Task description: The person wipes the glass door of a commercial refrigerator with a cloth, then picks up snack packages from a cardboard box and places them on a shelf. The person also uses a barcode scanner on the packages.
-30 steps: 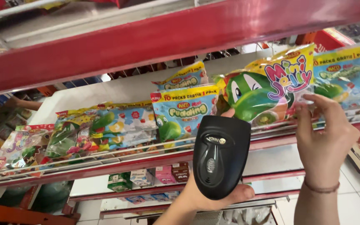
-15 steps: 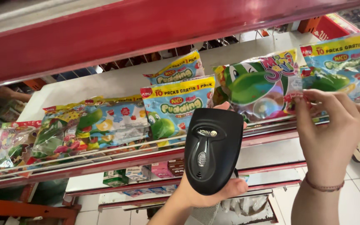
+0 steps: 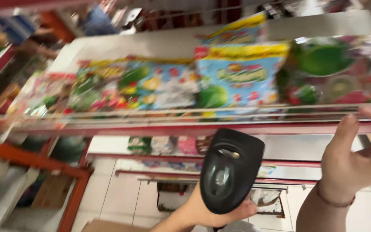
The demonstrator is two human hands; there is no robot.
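Note:
My left hand (image 3: pixel 213 212) grips a black handheld scanner (image 3: pixel 230 172) from below and holds it upright in front of a red shelf rail (image 3: pixel 185 128). My right hand (image 3: pixel 353 161) is at the right edge, fingers spread and raised toward the rail, with nothing in it. Snack bags lean on the shelf above. A blue and yellow bag (image 3: pixel 241 75) stands right above the scanner. A green bag (image 3: pixel 327 68) is above my right hand. The picture is motion-blurred.
More colourful bags (image 3: pixel 129 86) fill the shelf to the left. Lower shelves (image 3: pixel 172 146) hold small packs. A red shelf frame (image 3: pixel 31 159) and a cardboard box (image 3: pixel 52 191) stand at the lower left over white floor tiles. Another person (image 3: pixel 93 19) is at the far top left.
My right hand has let go of the green bag and dropped below the shelf rail, fingers open. The view has swung, and the scanner sits lower in it.

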